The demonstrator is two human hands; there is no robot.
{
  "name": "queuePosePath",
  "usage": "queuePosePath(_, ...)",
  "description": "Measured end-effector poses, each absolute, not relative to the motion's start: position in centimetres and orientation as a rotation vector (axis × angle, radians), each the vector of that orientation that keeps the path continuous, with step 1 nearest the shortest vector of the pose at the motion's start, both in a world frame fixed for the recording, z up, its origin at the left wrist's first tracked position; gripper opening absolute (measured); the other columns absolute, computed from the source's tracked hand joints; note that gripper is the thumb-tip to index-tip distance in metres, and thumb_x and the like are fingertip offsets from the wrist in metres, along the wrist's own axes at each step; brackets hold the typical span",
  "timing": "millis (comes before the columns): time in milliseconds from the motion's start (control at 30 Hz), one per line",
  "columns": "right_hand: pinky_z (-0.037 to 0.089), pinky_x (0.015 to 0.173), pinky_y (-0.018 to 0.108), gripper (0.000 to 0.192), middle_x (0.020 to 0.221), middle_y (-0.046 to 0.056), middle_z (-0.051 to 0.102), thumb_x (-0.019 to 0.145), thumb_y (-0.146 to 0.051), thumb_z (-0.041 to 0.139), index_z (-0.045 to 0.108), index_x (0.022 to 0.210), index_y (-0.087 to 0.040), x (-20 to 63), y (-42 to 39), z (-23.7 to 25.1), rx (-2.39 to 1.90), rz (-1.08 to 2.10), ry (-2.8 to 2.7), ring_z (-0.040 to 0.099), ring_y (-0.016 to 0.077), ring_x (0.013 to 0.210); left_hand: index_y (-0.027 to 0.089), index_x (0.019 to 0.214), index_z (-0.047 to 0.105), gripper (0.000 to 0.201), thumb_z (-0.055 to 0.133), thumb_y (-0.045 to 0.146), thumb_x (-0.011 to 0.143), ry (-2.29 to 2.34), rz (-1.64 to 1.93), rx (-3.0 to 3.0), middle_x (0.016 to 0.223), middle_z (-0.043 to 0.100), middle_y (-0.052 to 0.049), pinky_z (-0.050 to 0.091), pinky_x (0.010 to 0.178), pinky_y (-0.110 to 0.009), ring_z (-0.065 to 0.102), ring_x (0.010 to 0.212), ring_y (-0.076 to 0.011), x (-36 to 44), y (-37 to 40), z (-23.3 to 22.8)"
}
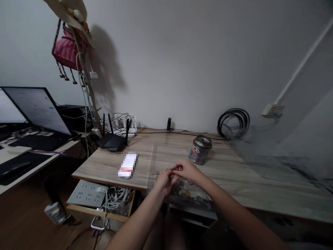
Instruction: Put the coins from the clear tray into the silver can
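Observation:
My left hand (pixel 165 180) and my right hand (pixel 186 170) meet over the front of the wooden desk. Curled fingers of my left hand cradle what looks like a coin (pixel 171 176). Thumb and fingertips of my right hand are pinched together right above it; whatever they grip is too small to make out. Under and beside both hands, several loose coins (pixel 185 188) lie on a clear plastic sheet or shallow tray (pixel 179 199). Beyond my right hand stands a printed tin can (pixel 199 151), upright, with a metal lid that has an opening.
To the left lies a lit phone (pixel 128 165), with a black router (pixel 113 141) behind it. A small dark bottle (pixel 169 125) and coiled black cable (pixel 233 123) sit by the wall. An open drawer (pixel 97 205) holds a power strip and cables. A laptop (pixel 39 111) occupies another desk.

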State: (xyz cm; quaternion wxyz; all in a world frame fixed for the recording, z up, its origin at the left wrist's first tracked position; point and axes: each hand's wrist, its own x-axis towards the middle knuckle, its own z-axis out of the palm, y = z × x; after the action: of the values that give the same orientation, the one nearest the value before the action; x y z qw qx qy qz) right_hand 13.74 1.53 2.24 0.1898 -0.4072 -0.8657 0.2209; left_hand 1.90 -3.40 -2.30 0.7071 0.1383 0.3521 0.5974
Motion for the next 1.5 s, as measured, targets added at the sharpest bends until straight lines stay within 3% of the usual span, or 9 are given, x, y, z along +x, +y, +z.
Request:
queuePosePath(300,0.041,0.054,0.023,0.026,0.069,0.005,0.066,0.069,-0.031,0.055,0.068,0.084,-0.013,13.8,1.7,1.2,-1.153,0.843,-2.292,0.055,0.0141,0.059,0.011,0.08,0.053,0.003,0.053,0.008,0.078,0.816,1.322,0.391,0.073,0.064,-0.007,0.048,0.052,-0.017,0.065,0.063,-0.0136,2.1,-3.6,-2.2)
queuePosePath(400,0.043,0.061,0.026,0.021,0.072,0.006,0.067,0.069,-0.027,0.054,0.068,0.079,-0.015,15.6,3.8,3.2,-1.257,0.56,-2.198,0.058,0.0162,0.065,0.01,0.087,0.052,0.01,0.052,0.008,0.078,0.793,1.311,0.363,0.078,0.065,-0.011,0.049,0.052,-0.016,0.066,0.072,-0.0168,2.0,-3.8,-2.0)
queuePosePath(533,0.041,0.063,0.028,0.025,0.08,0.01,0.067,0.072,-0.024,0.053,0.067,0.09,-0.014,21.0,9.6,7.7,-1.676,-0.02,-1.754,0.058,0.019,0.072,0.007,0.092,0.053,0.016,0.048,0.004,0.077,0.771,1.357,0.276,0.084,0.065,-0.014,0.052,0.055,-0.017,0.067,0.076,-0.0179,1.7,-3.6,-1.9)
queuePosePath(700,0.037,0.06,0.028,0.019,0.086,0.012,0.067,0.066,-0.022,0.061,0.07,0.081,-0.016,24.1,14.0,9.7,-2.012,-0.046,-1.844,0.058,0.0211,0.077,0.004,0.094,0.054,0.017,0.045,0.007,0.08,0.701,1.319,0.129,0.084,0.064,-0.015,0.055,0.062,-0.021,0.066,0.082,-0.0206,1.3,-3.2,-2.3)
queuePosePath(900,0.04,0.068,0.031,0.029,0.096,0.014,0.065,0.077,-0.033,0.051,0.069,0.095,-0.018,20.9,10.8,9.5,-1.912,-0.283,-1.841,0.056,0.0247,0.088,0.004,0.089,0.055,0.021,0.045,-0.004,0.074,0.699,1.337,0.214,0.087,0.064,-0.014,0.055,0.064,-0.02,0.065,0.084,-0.0196,1.4,-3.6,-2.0)
queuePosePath(967,0.04,0.071,0.03,0.031,0.096,0.012,0.065,0.082,-0.033,0.044,0.068,0.095,-0.018,19.0,8.2,8.3,-1.65,-0.242,-2.013,0.056,0.0217,0.087,0.004,0.087,0.056,0.018,0.047,-0.003,0.074,0.712,1.351,0.232,0.088,0.064,-0.015,0.054,0.063,-0.019,0.065,0.083,-0.0183,1.4,-3.5,-2.0)
queuePosePath(1067,0.04,0.068,0.026,0.027,0.087,0.007,0.067,0.08,-0.035,0.049,0.07,0.087,-0.02,15.7,3.9,4.9,-1.275,0.166,-2.456,0.057,0.0173,0.078,0.005,0.085,0.059,0.015,0.049,-0.001,0.075,0.718,1.362,0.246,0.085,0.065,-0.013,0.054,0.065,-0.02,0.065,0.078,-0.016,1.5,-3.4,-2.3)
queuePosePath(1267,0.042,0.067,0.026,0.018,0.078,0.004,0.068,0.072,-0.03,0.056,0.07,0.078,-0.02,13.5,1.5,1.4,-1.194,0.437,-2.442,0.059,0.0176,0.076,0.006,0.088,0.062,0.02,0.047,-0.001,0.076,0.682,1.356,0.355,0.092,0.066,-0.012,0.053,0.068,-0.019,0.064,0.079,-0.0138,1.6,-3.6,-2.2)
queuePosePath(1500,0.042,0.062,0.027,0.022,0.082,0.009,0.068,0.069,-0.025,0.055,0.07,0.083,-0.016,21.7,10.9,8.7,-1.737,-0.012,-1.721,0.06,0.0203,0.075,0.003,0.085,0.057,0.014,0.049,0.014,0.084,0.748,1.369,0.178,0.08,0.065,-0.016,0.053,0.055,-0.016,0.066,0.07,-0.0158,1.5,-3.5,-1.9)
